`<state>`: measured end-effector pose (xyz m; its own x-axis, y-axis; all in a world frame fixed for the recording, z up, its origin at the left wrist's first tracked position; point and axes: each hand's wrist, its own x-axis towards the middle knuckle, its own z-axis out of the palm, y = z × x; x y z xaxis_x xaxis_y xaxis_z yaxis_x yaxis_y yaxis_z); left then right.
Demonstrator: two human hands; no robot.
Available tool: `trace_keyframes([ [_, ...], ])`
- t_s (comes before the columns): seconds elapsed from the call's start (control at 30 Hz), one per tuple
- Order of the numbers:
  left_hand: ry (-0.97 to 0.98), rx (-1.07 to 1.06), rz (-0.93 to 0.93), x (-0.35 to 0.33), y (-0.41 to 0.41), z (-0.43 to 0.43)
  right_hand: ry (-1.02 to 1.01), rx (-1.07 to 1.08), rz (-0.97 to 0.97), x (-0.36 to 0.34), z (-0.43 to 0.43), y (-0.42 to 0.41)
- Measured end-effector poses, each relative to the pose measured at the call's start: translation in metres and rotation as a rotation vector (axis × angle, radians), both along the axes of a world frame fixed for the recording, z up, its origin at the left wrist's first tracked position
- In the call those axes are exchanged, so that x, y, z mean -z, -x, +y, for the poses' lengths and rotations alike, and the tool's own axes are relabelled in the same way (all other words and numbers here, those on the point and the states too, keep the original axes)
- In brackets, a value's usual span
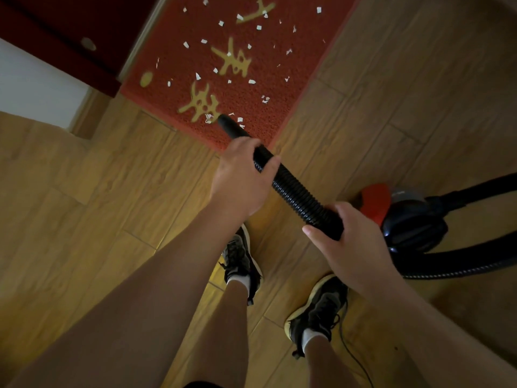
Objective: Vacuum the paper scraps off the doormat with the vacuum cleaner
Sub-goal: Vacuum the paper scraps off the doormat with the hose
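A red doormat (282,79) with gold characters lies ahead on the wooden floor. Several white paper scraps (251,82) are scattered over it. The black ribbed vacuum hose (291,186) runs from lower right up to its nozzle tip (223,120), which sits at the mat's near corner beside a few scraps. My left hand (240,177) grips the hose near the nozzle. My right hand (349,245) grips it lower down. The vacuum cleaner body (405,214), black with a red cap, stands on the floor at right.
A dark red door or cabinet (70,32) and a white wall (33,88) stand at upper left. My two feet in black shoes (243,261) are on the wood floor. The hose loops behind the vacuum at right, and a thin cord (355,357) trails by my right foot.
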<state>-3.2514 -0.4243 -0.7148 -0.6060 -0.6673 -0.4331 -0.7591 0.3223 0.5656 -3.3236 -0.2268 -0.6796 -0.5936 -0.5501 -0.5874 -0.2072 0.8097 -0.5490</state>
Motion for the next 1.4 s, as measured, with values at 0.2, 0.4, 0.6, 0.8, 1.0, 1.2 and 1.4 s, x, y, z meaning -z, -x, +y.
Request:
trace_keyframes([
  [0.2,-0.137,-0.258,-0.069,0.021,0.018,0.005,0.031,0.078,-0.027,0.013,0.013,-0.020],
  [0.4,-0.187,-0.266,0.033,0.023,0.025,0.016,0.026,0.141,-0.076,0.029,0.025,-0.034],
  [0.6,-0.244,-0.154,0.107,0.018,0.036,0.049,0.056,0.178,-0.106,0.037,0.036,-0.041],
  [0.8,-0.353,-0.022,0.128,0.025,0.046,0.095,0.046,0.273,-0.102,0.045,0.065,-0.039],
  [1.0,-0.446,0.099,0.105,0.044,0.049,0.142,0.020,0.362,-0.133,0.057,0.115,-0.047],
  [1.2,-0.463,0.179,0.077,0.073,0.046,0.191,-0.016,0.384,-0.132,0.088,0.160,-0.051],
  [1.4,-0.463,0.197,0.074,0.108,0.047,0.219,-0.024,0.376,-0.101,0.130,0.188,-0.046],
])
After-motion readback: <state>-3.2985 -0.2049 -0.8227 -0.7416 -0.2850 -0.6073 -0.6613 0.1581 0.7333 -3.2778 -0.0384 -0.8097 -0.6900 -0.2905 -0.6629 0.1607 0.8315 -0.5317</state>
